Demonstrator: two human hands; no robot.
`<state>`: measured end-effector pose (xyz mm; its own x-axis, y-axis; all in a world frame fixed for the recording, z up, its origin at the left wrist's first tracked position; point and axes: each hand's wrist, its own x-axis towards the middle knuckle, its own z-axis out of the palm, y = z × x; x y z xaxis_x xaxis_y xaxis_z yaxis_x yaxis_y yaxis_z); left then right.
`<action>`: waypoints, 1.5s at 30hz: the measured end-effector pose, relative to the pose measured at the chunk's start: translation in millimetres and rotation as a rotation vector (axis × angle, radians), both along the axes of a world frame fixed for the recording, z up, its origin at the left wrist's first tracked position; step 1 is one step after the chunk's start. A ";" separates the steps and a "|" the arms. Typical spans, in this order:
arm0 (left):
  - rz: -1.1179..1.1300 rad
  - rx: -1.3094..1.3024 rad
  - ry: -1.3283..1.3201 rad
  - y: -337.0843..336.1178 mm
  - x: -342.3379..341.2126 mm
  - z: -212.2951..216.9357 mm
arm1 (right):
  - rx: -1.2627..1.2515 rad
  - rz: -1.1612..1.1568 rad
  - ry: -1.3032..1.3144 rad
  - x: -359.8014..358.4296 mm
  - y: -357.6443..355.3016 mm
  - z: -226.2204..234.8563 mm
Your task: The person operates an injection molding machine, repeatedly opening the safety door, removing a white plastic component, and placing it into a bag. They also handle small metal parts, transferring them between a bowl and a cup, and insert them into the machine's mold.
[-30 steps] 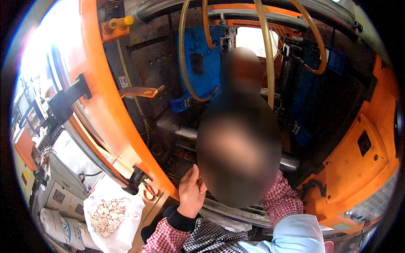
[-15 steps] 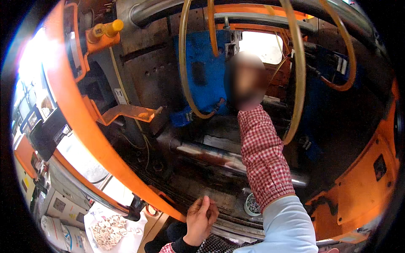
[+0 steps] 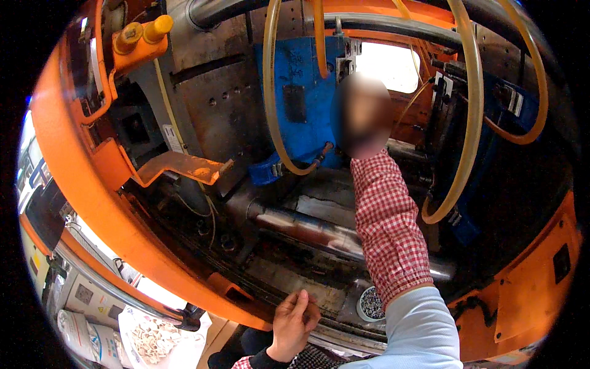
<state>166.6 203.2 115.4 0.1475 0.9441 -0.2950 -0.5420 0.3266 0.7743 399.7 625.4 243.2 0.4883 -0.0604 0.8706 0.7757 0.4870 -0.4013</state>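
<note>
2 hands, left hand [image 3: 294, 323] loosely curled, right arm [image 3: 387, 227] red-checked

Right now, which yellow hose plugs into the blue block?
The leftmost hose: it loops down, then rises to a reddish fitting at the blue block. The other hoses hang further right.

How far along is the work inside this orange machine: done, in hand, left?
Done: the machine stands open, and a white bag beside it holds small pale pieces. In hand: the right arm reaches in toward the blue plate, its hand hidden; the left hand is pinched at the edge. Left: cannot tell.
</note>
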 end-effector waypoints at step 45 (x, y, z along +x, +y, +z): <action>0.002 0.094 0.170 -28.8 -13.5 8.1 | -0.589 -0.055 -0.280 1.7 -82.7 18.0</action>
<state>153.1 174.4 123.5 0.1013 0.9687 -0.2265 -0.4009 0.2481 0.8819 401.5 542.7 261.1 0.2479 0.4470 0.8595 0.9071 0.2045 -0.3679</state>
